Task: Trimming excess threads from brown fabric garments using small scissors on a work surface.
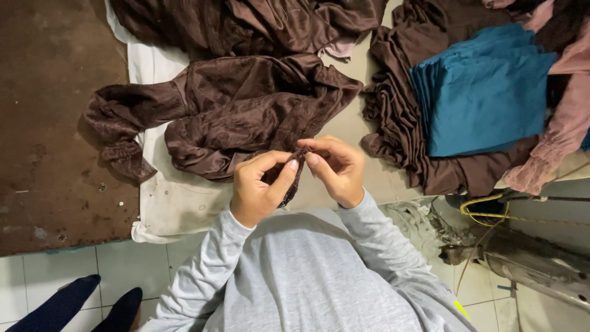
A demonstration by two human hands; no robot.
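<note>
The left hand [258,187] and right hand [335,169] pinch one edge of the brown garment [246,110] between fingertips, lifting it close for inspection. Its bulk rests on the counter [178,203], taking the weight.

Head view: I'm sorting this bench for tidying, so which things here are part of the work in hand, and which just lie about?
In hand:
- left hand and right hand, pinching one edge
- crumpled dark brown satin garment

Lying about:
- stack of folded teal cloth
- pile of dark brown fabric under that stack
- dusty pink ruffled cloth
- brown satin heap at the back
- grey metal machine, right
</note>
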